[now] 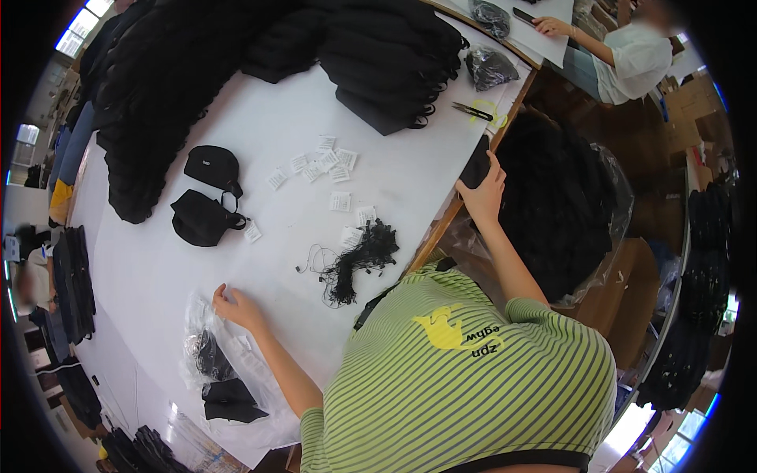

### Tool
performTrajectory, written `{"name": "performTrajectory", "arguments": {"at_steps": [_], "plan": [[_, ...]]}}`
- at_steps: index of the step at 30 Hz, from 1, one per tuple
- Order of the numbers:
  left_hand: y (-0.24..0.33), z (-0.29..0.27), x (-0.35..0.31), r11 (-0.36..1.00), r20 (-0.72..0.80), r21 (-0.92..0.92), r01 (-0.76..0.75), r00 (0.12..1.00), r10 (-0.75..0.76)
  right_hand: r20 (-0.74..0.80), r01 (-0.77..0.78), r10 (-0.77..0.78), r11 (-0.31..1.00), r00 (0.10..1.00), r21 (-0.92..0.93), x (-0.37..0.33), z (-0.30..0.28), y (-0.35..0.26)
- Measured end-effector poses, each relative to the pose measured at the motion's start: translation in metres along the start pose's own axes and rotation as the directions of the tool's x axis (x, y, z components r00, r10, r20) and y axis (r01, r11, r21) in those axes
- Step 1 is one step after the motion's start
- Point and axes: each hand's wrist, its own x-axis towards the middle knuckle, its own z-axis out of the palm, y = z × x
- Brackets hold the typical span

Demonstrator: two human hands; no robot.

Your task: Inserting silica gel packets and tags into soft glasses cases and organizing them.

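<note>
My right hand [485, 191] is at the table's right edge, its fingers and thumb around a flat black item [475, 163]; its exact kind I cannot make out. My left hand [239, 310] hovers over the near left of the table, fingers partly curled and apart, with nothing visible in them. Beside it lie clear plastic bags [197, 315] with dark contents and a black folded piece [233, 400]. Farther up, two black caps [211, 167] lie close together, a small white tag [252, 232] next to the nearer one.
Tall rows of stacked black caps [386, 63] line the far side. White printed tags [313, 171] lie scattered mid-table by a tangle of black tag strings [359, 260]. Thread snips [473, 111] rest near the edge. A large plastic bag of black goods [552, 197] stands right; a co-worker [631, 59] sits beyond.
</note>
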Motion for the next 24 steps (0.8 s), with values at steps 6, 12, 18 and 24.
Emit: {"name": "performTrajectory", "arguments": {"at_steps": [6,12,18,24], "plan": [[-0.005,-0.001,0.003,0.999,0.018,0.032,-0.009,1.000,0.009,0.051,-0.066,0.060,0.991,0.997,0.113,0.001,-0.012,-0.001],[-0.008,0.001,0.004,0.999,0.011,0.029,-0.017,1.000,0.016,0.070,-0.085,0.079,0.993,0.994,0.080,0.002,-0.016,0.000],[-0.017,0.001,0.002,0.999,-0.002,0.029,-0.038,0.999,0.038,0.083,-0.048,0.036,0.988,0.996,0.145,0.009,-0.013,0.000],[-0.014,0.003,0.001,1.000,0.001,0.023,-0.015,1.000,0.015,0.188,-0.294,0.227,0.777,0.956,0.556,0.035,0.014,0.014]]}}
